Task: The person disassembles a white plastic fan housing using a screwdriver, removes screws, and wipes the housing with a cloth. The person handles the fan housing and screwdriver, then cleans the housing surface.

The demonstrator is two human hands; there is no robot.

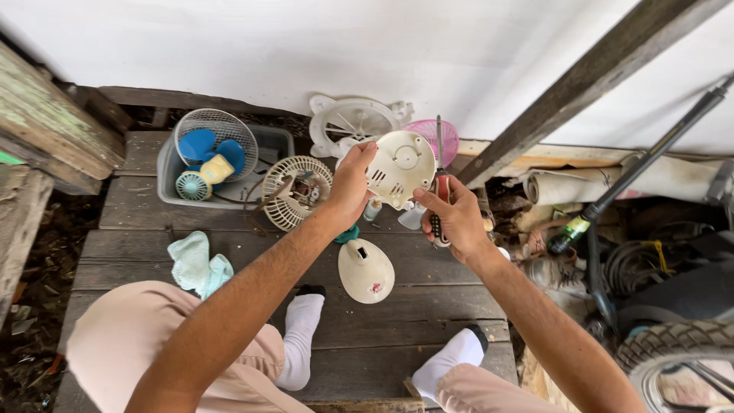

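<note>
Gripping cream cover (399, 167): left hand (352, 183). Right hand (459, 218) closed on screwdriver (440, 183), upright beside it, above bench (428, 268) middle.

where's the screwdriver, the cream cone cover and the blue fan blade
screwdriver (440, 153), head view, on its metal shaft
cream cone cover (365, 271), head view, on its middle
blue fan blade (197, 143), head view, on the left blade

A grey plank platform (428, 306) carries everything. Near its centre lies a cream cone cover (365, 270). At nine o'clock from it sits a crumpled teal cloth (199, 264). At eleven o'clock stands a grey tub (277, 144), with a cream round grille (294, 191) beside it. At twelve o'clock rests a white fan guard (352, 122).
</note>
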